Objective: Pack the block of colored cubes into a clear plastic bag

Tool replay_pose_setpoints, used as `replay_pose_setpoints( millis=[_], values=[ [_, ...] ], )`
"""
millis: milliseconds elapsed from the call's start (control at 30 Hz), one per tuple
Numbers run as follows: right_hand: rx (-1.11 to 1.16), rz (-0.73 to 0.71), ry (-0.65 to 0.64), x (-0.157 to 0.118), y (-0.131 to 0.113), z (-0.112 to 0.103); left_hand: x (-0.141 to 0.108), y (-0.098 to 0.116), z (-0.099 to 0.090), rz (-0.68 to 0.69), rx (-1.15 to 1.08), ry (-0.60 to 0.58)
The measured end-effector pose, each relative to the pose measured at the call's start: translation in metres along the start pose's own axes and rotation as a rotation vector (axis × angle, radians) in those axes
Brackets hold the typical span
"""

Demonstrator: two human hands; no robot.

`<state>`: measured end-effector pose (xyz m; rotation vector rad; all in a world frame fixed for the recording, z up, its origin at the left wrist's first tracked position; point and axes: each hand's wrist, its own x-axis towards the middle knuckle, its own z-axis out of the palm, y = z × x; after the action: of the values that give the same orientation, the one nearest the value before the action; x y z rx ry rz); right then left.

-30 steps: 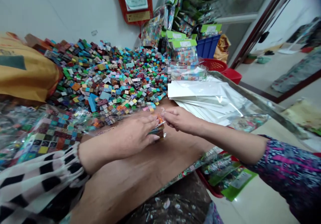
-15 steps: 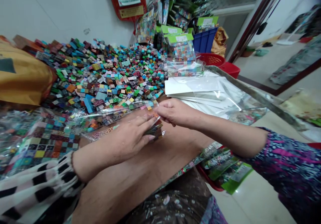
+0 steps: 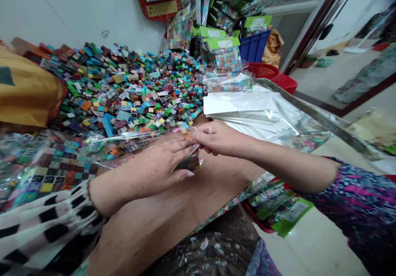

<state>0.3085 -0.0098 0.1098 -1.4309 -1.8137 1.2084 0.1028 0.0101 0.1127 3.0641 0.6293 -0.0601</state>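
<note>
**Bag pinched at the heap's foot, hands close together**

Nearest: the left hand (image 3: 157,160), striped sleeve at the wrist, is curved down over a clear plastic bag (image 3: 139,142), its fingers closed around a small block of cubes (image 3: 190,163) inside the bag. The right hand (image 3: 219,138), dark floral sleeve, is closed in a pinch on the bag's upper edge, just beside the left fingertips (image 3: 185,144). The bag lies across the brown desk (image 3: 173,206), its long end trailing left.

Below the forearms, the desk's near edge runs diagonally, lined by a patterned strip (image 3: 238,199). Past it, a red basket (image 3: 256,222) of green-backed packets (image 3: 278,212) sits on the tiled floor (image 3: 318,243).

Left of the hands, filled packets of mosaic cubes (image 3: 52,160) lie in a layer, almost touching the left forearm. A heap of loose coloured cubes (image 3: 123,90) begins just above the bag, with a mustard sack (image 3: 24,90) against its left side.

To the right, white sheets in clear sleeves (image 3: 247,111) lie close to the right fingers, stopping short of the desk's metal far edge (image 3: 318,117). Farther back stand green-topped packets (image 3: 222,55), a blue crate (image 3: 255,47) and a red basket (image 3: 262,71).
</note>
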Motion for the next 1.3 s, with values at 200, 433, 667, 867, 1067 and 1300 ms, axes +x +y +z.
replay_pose_setpoints(
  millis=[200, 433, 667, 867, 1067, 1300],
  values=[
    [0.03, -0.122, 0.084, -0.006, -0.013, 0.001, 0.002, 0.008, -0.009, 0.028, -0.03, -0.033],
    [0.205, -0.187, 0.075, 0.005, -0.025, 0.009, -0.002, 0.003, -0.013, 0.062, -0.136, -0.018],
    [0.336, -0.189, 0.061, 0.015, -0.027, 0.016, -0.001, -0.002, -0.01, 0.049, -0.166, -0.037],
    [0.4, -0.184, 0.061, 0.014, -0.034, 0.021, -0.001, 0.002, -0.01, 0.029, -0.183, -0.011],
    [0.378, -0.206, 0.073, 0.015, -0.037, 0.026, -0.001, 0.003, -0.01, 0.0, -0.221, -0.037],
    [0.347, -0.19, 0.071, 0.021, -0.033, 0.025, 0.0, 0.006, -0.004, -0.028, -0.18, -0.006]
  ],
)
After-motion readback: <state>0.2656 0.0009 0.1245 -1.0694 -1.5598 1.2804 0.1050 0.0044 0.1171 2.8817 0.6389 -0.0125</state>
